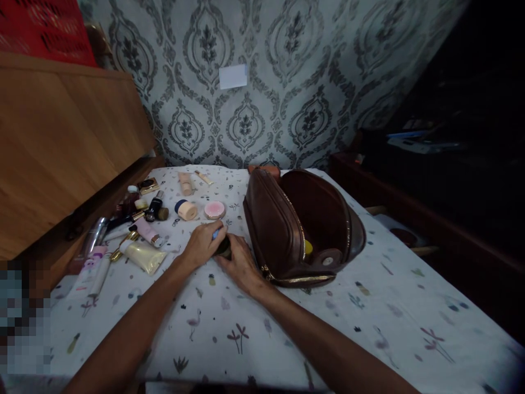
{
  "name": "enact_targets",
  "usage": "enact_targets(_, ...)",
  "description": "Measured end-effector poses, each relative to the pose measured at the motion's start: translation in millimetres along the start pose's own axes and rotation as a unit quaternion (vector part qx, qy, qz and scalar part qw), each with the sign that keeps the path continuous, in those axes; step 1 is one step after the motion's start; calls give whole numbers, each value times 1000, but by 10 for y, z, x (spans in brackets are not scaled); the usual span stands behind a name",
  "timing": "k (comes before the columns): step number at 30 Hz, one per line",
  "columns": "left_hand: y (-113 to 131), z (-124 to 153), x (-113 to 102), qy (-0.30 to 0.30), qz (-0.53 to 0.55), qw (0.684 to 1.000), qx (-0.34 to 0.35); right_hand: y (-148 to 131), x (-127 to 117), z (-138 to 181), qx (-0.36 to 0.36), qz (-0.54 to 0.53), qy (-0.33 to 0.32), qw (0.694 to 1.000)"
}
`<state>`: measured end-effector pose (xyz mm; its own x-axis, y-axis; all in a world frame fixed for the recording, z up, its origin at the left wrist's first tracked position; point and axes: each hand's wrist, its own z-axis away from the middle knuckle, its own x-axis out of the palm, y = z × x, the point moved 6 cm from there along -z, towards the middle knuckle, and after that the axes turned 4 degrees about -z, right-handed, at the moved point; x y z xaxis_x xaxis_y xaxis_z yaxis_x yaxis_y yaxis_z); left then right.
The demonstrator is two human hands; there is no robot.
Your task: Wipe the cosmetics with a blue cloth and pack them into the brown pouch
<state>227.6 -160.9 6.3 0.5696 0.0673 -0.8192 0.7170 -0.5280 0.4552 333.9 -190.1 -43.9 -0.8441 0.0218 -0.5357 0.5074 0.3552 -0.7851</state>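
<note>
Close together at the middle of the table are my left hand (204, 242) and my right hand (243, 266). A dark, olive-toned jar-like item (223, 249) sits between them, largely covered by fingers; my right hand curls round its side. A small light-blue piece (215, 234) shows at the fingertips of my left hand, which is closed over the same spot. Just beyond lies a round pink compact (214, 210), with a beige jar with a navy lid (186, 209) to its left. The brown toiletry bag (273, 227) stands unzipped right of my right hand, something yellow (308, 248) inside.
Several cosmetics crowd the left side, including a cream-yellow tube (143, 256), a pink tube (147, 232) and a dark bottle (155, 206). A wooden cabinet (69, 142) borders the left edge. A patterned wall (246, 126) closes off the back.
</note>
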Motion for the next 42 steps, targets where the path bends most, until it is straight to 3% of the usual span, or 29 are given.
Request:
enact_targets(4,-142,-24,-13,16,94,993,-62,-54,-40,-5,-3,-5,-17,1000)
enact_targets(8,-240,-7,-53,37,103,987,-119,-75,-58,-21,11,-17,-21,1000)
enact_targets(12,16,18,-149,58,99,993,-9,-78,-62,-35,10,-10,-10,1000)
enact_targets(14,186,39,-137,41,97,993,59,-51,-64,-41,20,-3,2,1000)
enact_targets(16,276,50,-78,12,84,993,86,-26,-62,-45,22,-2,13,1000)
enact_targets(23,-60,-30,81,-3,36,999,-10,-19,-43,-49,-5,10,-4,1000)
enact_targets(31,-211,34,96,-3,-2,1000,-26,-6,-16,-28,-22,30,-43,998)
enact_targets(36,-256,175,20,-61,43,997,-20,-31,0,-5,-44,56,-63,995)
enact_targets(42,-381,246,-127,-187,173,967,-12,-35,-44,19,-38,-5,-54,998)
